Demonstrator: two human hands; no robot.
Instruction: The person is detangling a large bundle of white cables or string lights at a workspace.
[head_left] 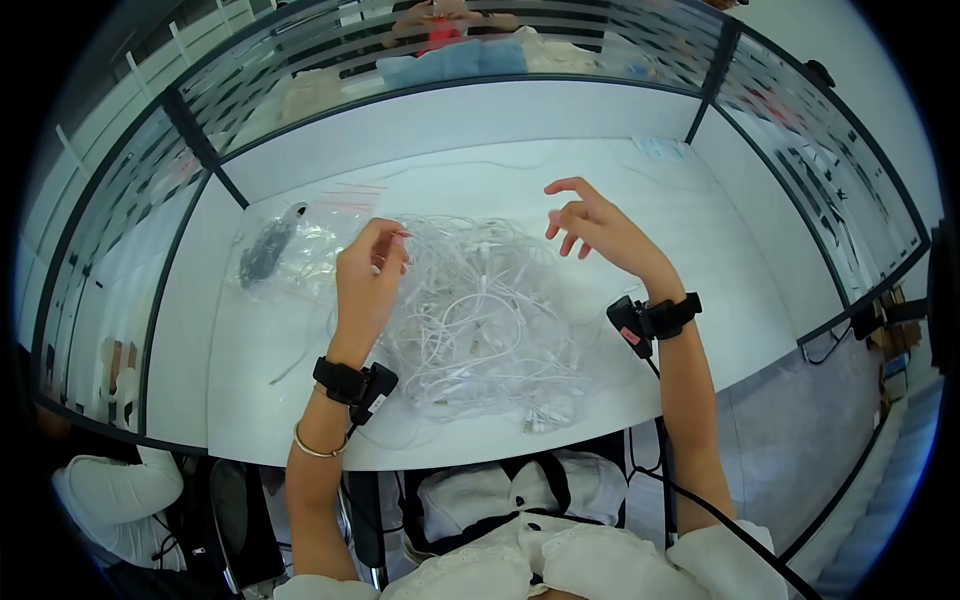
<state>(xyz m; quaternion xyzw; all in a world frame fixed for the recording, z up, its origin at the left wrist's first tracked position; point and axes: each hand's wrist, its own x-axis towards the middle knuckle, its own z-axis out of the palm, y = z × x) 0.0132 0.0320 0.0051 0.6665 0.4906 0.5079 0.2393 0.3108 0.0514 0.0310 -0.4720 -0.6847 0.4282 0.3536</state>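
A big tangle of thin white cables [480, 310] lies in the middle of the white desk [700, 350]. Over the tangle's upper left edge is my left hand [375, 262], its fingers curled with the tips close together; whether something thin is between them is too small to tell. My right hand [600, 230] is raised to the right of the tangle, fingers spread and bent, holding nothing. Left of my left hand lies a clear plastic bag [325, 225] with a dark grey bundle [267, 250] in or under it.
Low white panels with glass tops [460, 110] enclose the desk at the back and sides. A pale blue packet [658, 149] lies at the back right. Behind the glass is another person [440, 25]. A white sleeve [120, 500] of someone shows at the lower left.
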